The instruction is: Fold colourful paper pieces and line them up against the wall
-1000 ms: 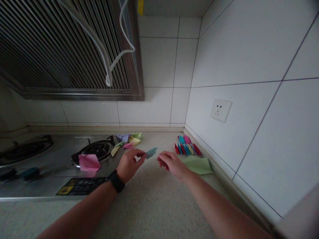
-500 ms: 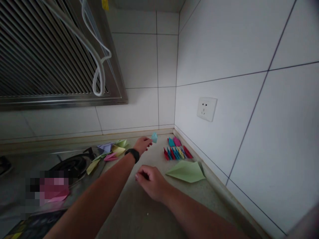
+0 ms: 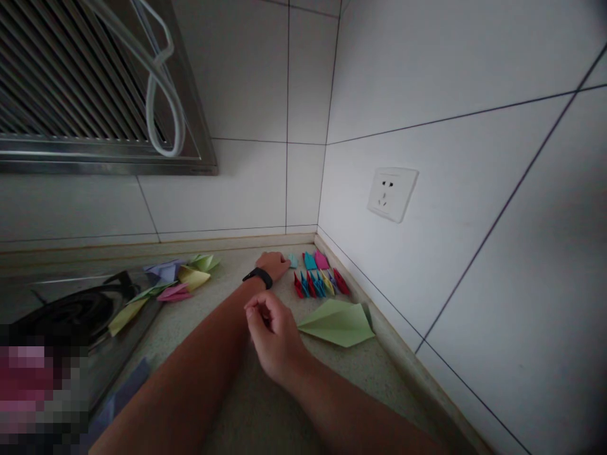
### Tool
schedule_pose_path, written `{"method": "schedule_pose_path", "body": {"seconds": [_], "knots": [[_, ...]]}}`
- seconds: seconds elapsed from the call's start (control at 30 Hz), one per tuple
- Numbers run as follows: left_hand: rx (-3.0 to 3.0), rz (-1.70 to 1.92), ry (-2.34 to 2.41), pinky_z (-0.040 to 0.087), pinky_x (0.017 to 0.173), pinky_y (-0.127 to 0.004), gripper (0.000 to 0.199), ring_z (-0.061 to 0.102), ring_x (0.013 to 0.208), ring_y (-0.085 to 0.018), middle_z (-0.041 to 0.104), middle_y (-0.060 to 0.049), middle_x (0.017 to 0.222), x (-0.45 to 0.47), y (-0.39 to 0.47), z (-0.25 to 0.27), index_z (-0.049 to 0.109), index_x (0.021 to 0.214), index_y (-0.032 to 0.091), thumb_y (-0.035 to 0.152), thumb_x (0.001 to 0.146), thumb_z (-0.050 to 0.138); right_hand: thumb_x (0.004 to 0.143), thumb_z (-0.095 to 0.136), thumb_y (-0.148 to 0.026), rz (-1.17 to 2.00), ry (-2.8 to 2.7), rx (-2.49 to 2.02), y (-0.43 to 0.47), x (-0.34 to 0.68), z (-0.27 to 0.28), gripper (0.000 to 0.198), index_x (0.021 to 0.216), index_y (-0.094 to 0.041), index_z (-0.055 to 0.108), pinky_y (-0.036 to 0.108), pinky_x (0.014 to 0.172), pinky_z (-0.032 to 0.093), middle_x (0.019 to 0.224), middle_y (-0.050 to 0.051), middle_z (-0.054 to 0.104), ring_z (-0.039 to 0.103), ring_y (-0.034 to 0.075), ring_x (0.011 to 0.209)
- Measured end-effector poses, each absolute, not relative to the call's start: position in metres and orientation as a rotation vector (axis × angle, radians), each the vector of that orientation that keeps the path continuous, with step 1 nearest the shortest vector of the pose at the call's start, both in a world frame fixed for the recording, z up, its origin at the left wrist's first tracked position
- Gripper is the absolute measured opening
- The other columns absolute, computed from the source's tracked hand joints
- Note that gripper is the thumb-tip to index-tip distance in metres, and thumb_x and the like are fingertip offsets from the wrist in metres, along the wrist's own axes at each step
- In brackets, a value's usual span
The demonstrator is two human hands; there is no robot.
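Observation:
My left hand (image 3: pixel 274 261), with a black band on its wrist, reaches to the back of the counter. Its fingers are closed at the edge of a small light-blue folded paper (image 3: pixel 293 260). Right of that stand a small blue folded paper (image 3: pixel 310 260) and a magenta one (image 3: pixel 321 259). In front of these is a row of small folded papers (image 3: pixel 317 284) in red, blue and yellow. Curled into a loose fist, my right hand (image 3: pixel 275 335) is nearer to me, with nothing visible in it. A large pale-green folded paper (image 3: pixel 339 322) lies to its right.
Several larger folded papers (image 3: pixel 176 278) lie on the left, beside and partly over the gas hob (image 3: pixel 102 309). A purple paper (image 3: pixel 126 385) is near my left forearm. A white cable (image 3: pixel 165 114) hangs by the range hood. Tiled walls with a socket (image 3: pixel 392 194) bound the counter.
My left hand has lowered the light-blue folded paper from above the counter to beside the other small ones. My right hand stays curled. The view has tilted down and turned right.

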State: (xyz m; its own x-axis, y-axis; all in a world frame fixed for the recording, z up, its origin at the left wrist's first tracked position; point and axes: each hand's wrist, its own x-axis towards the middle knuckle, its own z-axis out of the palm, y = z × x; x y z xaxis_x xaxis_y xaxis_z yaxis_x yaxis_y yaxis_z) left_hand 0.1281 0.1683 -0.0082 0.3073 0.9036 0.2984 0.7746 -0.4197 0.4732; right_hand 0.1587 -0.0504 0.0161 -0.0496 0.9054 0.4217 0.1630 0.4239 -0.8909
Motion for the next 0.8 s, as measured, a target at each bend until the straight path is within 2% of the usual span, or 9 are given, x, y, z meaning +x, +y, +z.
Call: {"method": "schedule_pose_path", "body": {"seconds": [0.1,0.23,0.43,0.8], "knots": [[2.418,0.780,1.499,0.042,0.088,-0.035,0.034,0.062,0.092,-0.027,0.071,-0.014,0.088,0.122,0.162,-0.007,0.071,0.082,0.016,0.043,0.084,0.052,0.092,0.046,-0.035,0.799,-1.522,-0.985,-0.050,0.160,0.015,0.018,0.093,-0.021,0.056,0.023,0.054,0.041,0.073,0.001,0.058,0.054,0.012,0.062],[2.552,0.776,1.347,0.040,0.093,-0.033,0.028,0.062,0.095,-0.023,0.072,-0.010,0.098,0.116,0.152,-0.004,0.070,0.098,0.017,0.031,0.086,0.049,0.092,0.046,-0.033,0.777,-1.558,-0.990,-0.051,0.162,0.016,0.016,0.093,-0.021,0.056,0.023,0.054,0.040,0.073,0.000,0.057,0.053,0.012,0.061],[2.732,0.705,1.131,0.033,0.104,-0.034,0.028,0.058,0.104,-0.024,0.070,-0.009,0.106,0.119,0.146,-0.005,0.072,0.103,0.020,0.028,0.084,0.053,0.090,0.048,-0.029,0.756,-1.646,-0.993,-0.055,0.163,0.020,0.011,0.092,-0.021,0.056,0.023,0.054,0.039,0.070,-0.001,0.055,0.052,0.012,0.060],[2.854,0.585,1.096,0.034,0.103,-0.039,0.036,0.052,0.111,-0.024,0.063,-0.009,0.118,0.122,0.151,-0.010,0.065,0.119,0.022,0.025,0.087,0.048,0.089,0.049,-0.022,0.590,-1.846,-1.012,-0.060,0.163,0.026,0.009,0.089,-0.021,0.058,0.022,0.057,0.036,0.068,-0.003,0.056,0.052,0.010,0.061]]}}
